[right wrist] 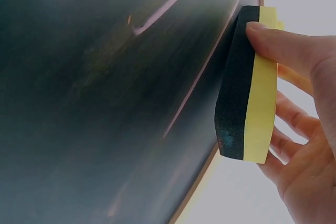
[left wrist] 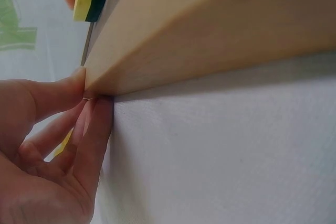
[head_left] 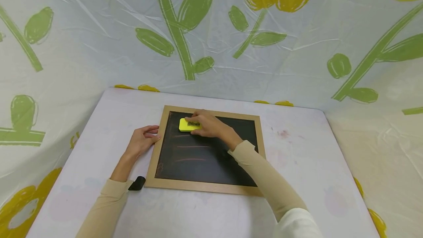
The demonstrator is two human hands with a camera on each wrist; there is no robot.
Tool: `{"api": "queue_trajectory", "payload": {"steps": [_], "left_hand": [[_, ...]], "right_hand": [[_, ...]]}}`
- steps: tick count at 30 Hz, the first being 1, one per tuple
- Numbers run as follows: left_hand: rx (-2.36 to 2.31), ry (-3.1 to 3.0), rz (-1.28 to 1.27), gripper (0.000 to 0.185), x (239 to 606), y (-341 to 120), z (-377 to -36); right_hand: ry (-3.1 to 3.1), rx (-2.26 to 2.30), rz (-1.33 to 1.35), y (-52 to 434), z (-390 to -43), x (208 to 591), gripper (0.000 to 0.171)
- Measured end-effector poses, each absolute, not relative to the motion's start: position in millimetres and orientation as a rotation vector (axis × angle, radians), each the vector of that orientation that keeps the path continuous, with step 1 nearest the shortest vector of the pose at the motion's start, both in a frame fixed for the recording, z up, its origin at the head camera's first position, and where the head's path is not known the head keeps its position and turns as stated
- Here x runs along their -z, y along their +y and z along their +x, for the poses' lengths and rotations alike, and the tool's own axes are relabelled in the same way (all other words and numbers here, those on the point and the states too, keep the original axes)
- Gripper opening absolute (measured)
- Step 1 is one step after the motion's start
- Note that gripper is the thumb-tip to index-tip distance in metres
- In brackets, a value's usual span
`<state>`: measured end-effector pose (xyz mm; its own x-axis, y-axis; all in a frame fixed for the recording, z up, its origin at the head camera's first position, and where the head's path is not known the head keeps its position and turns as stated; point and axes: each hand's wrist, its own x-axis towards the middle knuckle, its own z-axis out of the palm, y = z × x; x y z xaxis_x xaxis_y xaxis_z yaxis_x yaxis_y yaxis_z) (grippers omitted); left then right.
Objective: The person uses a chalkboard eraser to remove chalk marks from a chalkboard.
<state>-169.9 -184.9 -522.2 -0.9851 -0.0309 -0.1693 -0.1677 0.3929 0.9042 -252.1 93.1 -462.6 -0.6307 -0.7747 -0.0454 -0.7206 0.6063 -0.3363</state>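
A chalkboard [head_left: 231, 173] in a pale wooden frame [head_left: 205, 186] lies on the table. My right hand [head_left: 209, 124] grips a yellow and black chalkboard eraser [head_left: 183, 125] over the board's upper left part. In the right wrist view, the thumb presses one side of the eraser [right wrist: 245, 87] and the fingers curl behind it; its black face is toward the board. Several thin pinkish chalk lines [head_left: 193, 146] run across the left half, below the eraser. My left hand [head_left: 140, 140] pinches the frame's left edge, thumb on its upper face and fingers against its side [left wrist: 131, 80].
The white table [head_left: 330, 194] extends around the board, with faint reddish smudges [head_left: 284, 133] to its right. A small black object [head_left: 137, 183] is beside the left cuff. Flower-printed sheeting [head_left: 115, 47] hangs behind the table and along both sides.
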Motion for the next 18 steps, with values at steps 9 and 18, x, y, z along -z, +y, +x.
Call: {"api": "queue_trajectory", "payload": {"steps": [9, 18], "left_hand": [[-1.594, 2.525, -0.205, 0.045, 521, -185, -169], [-1.590, 2.538, -0.181, 0.046, 522, -184, -168]], "right_hand": [[2.654, 0.371, -1.261, 81, -251, 465, 0.061], [2.659, 0.312, -1.250, 81, -249, 461, 0.062]]}}
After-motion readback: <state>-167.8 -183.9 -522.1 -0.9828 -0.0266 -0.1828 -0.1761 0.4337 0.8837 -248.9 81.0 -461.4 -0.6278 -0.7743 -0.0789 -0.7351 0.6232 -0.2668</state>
